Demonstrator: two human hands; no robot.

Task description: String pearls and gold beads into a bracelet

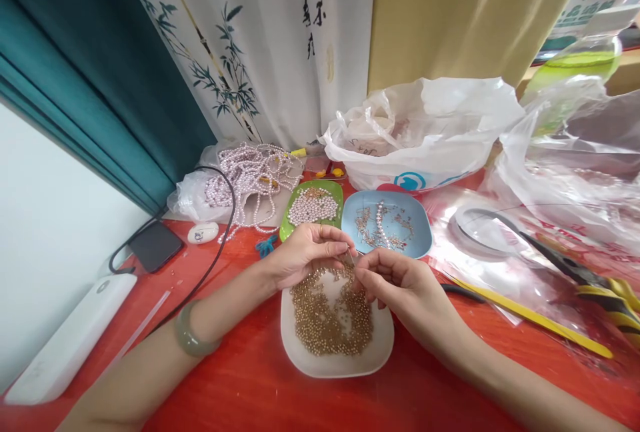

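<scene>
My left hand [311, 252] and my right hand [393, 279] come together above a white dish [337, 365]. Between their fingertips shows a thin, pale, needle-like piece [352, 257]. Both hands are closed in a pinch on it; its ends are hidden by the fingers. Small gold beads [330, 325] cover much of the dish's bottom. Just behind stand a green tray [287, 227] with pale pink pearl beads [314, 207] and a blue tray [423, 225]. In the blue tray lie a short row of pearls [381, 222] and several small metallic pieces.
Strands of pink pearls [250, 175] lie in a heap at the back left. A white plastic bag [425, 132] stands behind the trays. On the right are pliers [580, 272], yellow tweezers [540, 322] and a wire spool [483, 232]. A black cable [220, 259] runs along the left.
</scene>
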